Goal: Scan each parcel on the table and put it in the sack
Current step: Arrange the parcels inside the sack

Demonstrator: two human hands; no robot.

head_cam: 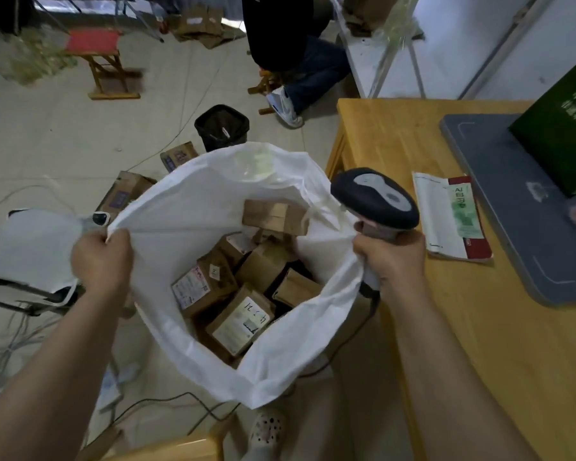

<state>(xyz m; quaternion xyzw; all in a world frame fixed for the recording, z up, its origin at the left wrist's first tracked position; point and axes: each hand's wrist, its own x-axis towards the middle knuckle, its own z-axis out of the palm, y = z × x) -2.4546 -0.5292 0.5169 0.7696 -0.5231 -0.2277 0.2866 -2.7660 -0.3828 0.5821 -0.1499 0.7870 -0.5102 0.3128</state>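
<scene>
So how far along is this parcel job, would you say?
Well along, it seems. Done: many brown parcels lie in the white sack. In hand: the left hand grips the sack's rim, the right hand holds the scanner and the opposite rim, so the mouth gapes. Left: a flat white packet lies on the table, probably still to go in; whether the green box there counts, I cannot tell.
</scene>
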